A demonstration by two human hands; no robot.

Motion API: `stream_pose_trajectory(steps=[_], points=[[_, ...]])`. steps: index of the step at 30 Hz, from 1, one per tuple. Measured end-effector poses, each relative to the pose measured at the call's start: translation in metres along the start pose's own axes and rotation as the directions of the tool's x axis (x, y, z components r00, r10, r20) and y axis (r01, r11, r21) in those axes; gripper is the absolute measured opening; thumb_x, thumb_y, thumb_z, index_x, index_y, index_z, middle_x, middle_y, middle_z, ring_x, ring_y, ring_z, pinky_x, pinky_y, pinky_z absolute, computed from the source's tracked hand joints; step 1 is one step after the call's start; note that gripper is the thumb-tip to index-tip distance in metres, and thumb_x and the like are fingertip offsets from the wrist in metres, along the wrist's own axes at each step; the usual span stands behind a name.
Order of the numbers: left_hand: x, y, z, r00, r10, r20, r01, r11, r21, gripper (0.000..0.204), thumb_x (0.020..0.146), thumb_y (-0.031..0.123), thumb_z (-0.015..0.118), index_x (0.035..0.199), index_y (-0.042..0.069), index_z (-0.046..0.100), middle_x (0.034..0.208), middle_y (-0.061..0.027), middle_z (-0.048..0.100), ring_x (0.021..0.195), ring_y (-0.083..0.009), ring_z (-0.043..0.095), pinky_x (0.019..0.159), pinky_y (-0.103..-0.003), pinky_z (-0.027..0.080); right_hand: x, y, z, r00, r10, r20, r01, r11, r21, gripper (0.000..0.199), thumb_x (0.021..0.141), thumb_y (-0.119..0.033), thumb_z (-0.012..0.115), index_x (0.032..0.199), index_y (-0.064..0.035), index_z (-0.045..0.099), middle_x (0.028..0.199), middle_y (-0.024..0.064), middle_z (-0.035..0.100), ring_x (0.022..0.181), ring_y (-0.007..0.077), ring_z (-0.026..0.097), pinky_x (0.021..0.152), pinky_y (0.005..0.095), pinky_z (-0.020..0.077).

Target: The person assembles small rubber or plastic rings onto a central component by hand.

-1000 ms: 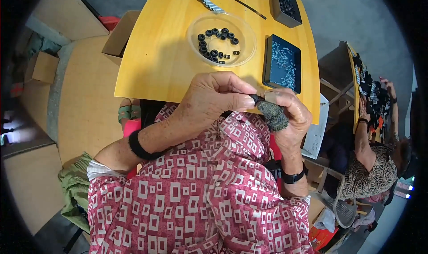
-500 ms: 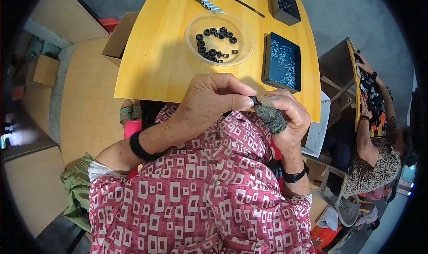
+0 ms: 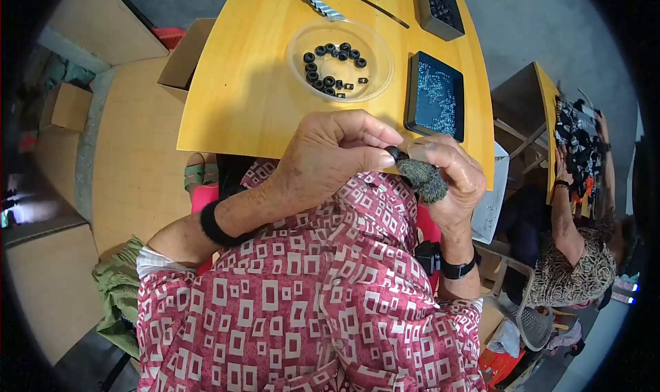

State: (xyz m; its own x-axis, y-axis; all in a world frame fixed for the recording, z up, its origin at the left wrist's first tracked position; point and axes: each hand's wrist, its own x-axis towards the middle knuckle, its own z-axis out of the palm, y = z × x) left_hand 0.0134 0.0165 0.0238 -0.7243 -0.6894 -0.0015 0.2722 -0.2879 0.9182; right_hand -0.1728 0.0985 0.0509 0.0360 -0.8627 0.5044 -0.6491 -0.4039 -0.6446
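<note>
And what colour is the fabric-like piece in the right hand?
The fabric-like piece is mottled dark grey-green, best seen in the head view.

Left hand (image 3: 328,144) pinching likely bead (image 3: 392,153), right hand (image 3: 456,182) holding bundle (image 3: 423,180)

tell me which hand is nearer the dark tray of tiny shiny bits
Right. The right hand is just below the dark tray in the picture, close to its near edge; the left hand is farther off, to its lower left.
</note>
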Motion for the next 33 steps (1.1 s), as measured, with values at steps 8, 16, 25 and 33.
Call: stream_pose_trajectory(steps=[8,16,25,33], points=[[0.002,0.003,-0.003,0.997,-0.031,0.076,0.026,0.998,0.064,0.028,0.08,-0.005,0.067,0.107,-0.002,0.063,0.096,-0.0067,0.067,0.086,-0.0088,0.064,0.077,-0.021,0.052,0.005,0.005,-0.007,0.989,-0.083,0.119,0.077,0.995,0.057,0.021,0.069,-0.005,0.077,0.086,-0.0024,0.065,0.083,0.0108,0.067,0.079,0.0241,0.067,0.068,0.0296,0.0519],[0.004,0.002,-0.003,0.998,-0.054,0.032,0.053,0.998,0.02,0.034,0.08,-0.003,0.068,0.114,0.0,0.06,0.096,-0.0055,0.067,0.085,-0.0077,0.062,0.077,-0.02,0.052,-0.004,0.014,0.01,0.982,-0.186,-0.036,0.182,0.98,-0.085,0.022,0.07,-0.004,0.076,0.089,-0.0026,0.064,0.082,0.0123,0.067,0.073,0.0262,0.065,0.063,0.0323,0.051],[0.007,-0.003,-0.001,0.966,-0.249,-0.064,0.22,0.929,-0.298,0.039,0.084,0.005,0.068,0.12,0.004,0.055,0.095,-0.0024,0.063,0.077,-0.0043,0.057,0.07,-0.017,0.049,-0.016,0.008,0.034,0.97,-0.208,-0.128,0.168,0.948,-0.272,0.035,0.074,-0.004,0.075,0.108,-0.003,0.064,0.088,0.0145,0.066,0.075,0.0266,0.064,0.064,0.0321,0.0499],[0.011,-0.01,0.005,0.976,-0.198,-0.094,0.161,0.938,-0.309,0.035,0.085,0.009,0.067,0.118,0.002,0.054,0.095,-0.0011,0.062,0.077,-0.0024,0.053,0.066,-0.014,0.043,-0.012,0.019,0.04,0.95,-0.247,-0.191,0.173,0.926,-0.337,0.038,0.067,-0.001,0.077,0.102,0.0003,0.062,0.091,0.0159,0.066,0.076,0.0292,0.064,0.065,0.0342,0.0512]])
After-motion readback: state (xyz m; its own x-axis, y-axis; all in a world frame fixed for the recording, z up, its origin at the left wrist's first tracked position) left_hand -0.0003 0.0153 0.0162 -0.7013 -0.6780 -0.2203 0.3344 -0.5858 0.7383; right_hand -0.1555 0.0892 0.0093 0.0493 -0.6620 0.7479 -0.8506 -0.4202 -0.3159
